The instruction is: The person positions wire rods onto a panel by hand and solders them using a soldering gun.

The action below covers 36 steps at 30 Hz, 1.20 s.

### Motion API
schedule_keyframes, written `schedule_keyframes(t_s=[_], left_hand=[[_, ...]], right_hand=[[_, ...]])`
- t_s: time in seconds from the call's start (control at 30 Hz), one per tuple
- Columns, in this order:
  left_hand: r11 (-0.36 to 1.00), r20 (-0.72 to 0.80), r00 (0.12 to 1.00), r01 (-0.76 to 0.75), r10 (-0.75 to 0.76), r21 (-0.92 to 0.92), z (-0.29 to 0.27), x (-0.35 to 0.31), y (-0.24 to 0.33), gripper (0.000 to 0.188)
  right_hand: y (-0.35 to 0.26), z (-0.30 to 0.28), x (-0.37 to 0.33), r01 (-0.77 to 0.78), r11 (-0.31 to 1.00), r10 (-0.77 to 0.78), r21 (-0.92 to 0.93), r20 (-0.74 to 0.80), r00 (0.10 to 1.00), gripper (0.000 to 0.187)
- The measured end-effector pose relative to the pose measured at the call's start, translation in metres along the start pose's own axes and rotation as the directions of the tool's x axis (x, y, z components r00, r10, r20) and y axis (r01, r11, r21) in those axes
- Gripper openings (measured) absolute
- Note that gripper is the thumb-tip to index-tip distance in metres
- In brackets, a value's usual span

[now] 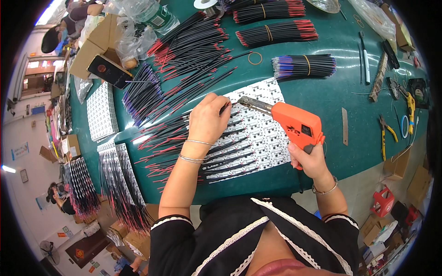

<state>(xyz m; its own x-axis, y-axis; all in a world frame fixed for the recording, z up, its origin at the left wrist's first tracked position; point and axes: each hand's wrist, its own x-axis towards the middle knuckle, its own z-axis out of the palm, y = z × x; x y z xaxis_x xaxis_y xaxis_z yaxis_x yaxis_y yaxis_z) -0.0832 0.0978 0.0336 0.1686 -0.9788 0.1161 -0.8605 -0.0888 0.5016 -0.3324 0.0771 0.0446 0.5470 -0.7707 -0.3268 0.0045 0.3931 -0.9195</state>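
A white circuit board panel (272, 146) lies on the green table, with rows of black wires with red ends (171, 138) reaching leftward off it. Over the upper part of the panel, my left hand (208, 118) is closed in a pinch on a thin black wire (223, 109), mostly hidden by the fingers. My right hand (309, 158) grips the handle of an orange soldering gun (297, 122). The gun's metal tip points left and sits near the left fingertips, low over the board; whether it touches anything is unclear.
Loose black-red wires (193, 55) and purple-ended wires (142, 94) lie beyond my left hand, beside a phone (110, 71). Banded wire bundles (276, 33) lie at the back. A metal strip (345, 126) and yellow-handled pliers (383, 138) are at right; wired panels (122, 175) hang over the left edge.
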Motion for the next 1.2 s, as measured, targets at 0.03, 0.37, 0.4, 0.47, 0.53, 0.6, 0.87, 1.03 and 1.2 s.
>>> schedule_keyframes(t_s=[0.03, 0.37, 0.4, 0.47, 0.53, 0.6, 0.87, 1.03, 1.2], left_hand=[[1.000, 0.002, 1.000, 0.000, 0.000, 0.005, 0.000, 0.000, 0.000, 0.006], [0.998, 0.024, 0.998, -0.055, 0.056, -0.039, -0.003, 0.002, -0.002, 0.006], [0.998, 0.024, 0.998, -0.055, 0.056, -0.039, -0.004, 0.003, -0.002, 0.006], [0.997, 0.061, 0.996, -0.065, 0.068, -0.047, -0.006, 0.004, -0.002, 0.005], [0.996, 0.067, 0.995, -0.077, 0.080, -0.053, -0.006, 0.005, -0.003, 0.005], [0.995, 0.074, 0.993, -0.087, 0.091, -0.058, -0.006, 0.005, -0.003, 0.005], [0.993, 0.094, 0.990, -0.095, 0.102, -0.070, -0.007, 0.006, -0.003, 0.005], [0.991, 0.085, 0.994, -0.058, 0.069, -0.124, -0.009, 0.004, -0.002, 0.010], [0.985, 0.057, 0.997, 0.059, -0.051, -0.163, -0.017, -0.006, -0.003, 0.014]], right_hand=[[-0.001, 0.000, -0.001, 0.011, 1.000, -0.011, 0.012, -0.003, 1.000, 0.013], [0.001, -0.002, -0.003, -0.004, 0.999, 0.005, 0.033, -0.028, 1.000, 0.015], [0.001, -0.002, -0.003, -0.016, 0.999, 0.016, 0.032, -0.017, 1.000, 0.014], [0.001, -0.002, -0.003, -0.028, 0.999, 0.028, 0.032, -0.007, 1.000, 0.013], [0.004, -0.002, -0.003, -0.020, 0.999, 0.020, 0.035, 0.001, 1.000, 0.012], [0.002, -0.002, -0.002, -0.018, 0.999, 0.017, 0.026, 0.003, 1.000, 0.012], [0.002, -0.010, -0.008, -0.016, 0.999, 0.019, 0.045, -0.072, 0.997, 0.021], [-0.009, -0.014, -0.007, 0.111, 0.984, -0.092, 0.142, -0.130, 0.987, 0.027], [-0.012, -0.015, -0.011, 0.195, 0.956, -0.166, 0.219, -0.145, 0.975, 0.025]])
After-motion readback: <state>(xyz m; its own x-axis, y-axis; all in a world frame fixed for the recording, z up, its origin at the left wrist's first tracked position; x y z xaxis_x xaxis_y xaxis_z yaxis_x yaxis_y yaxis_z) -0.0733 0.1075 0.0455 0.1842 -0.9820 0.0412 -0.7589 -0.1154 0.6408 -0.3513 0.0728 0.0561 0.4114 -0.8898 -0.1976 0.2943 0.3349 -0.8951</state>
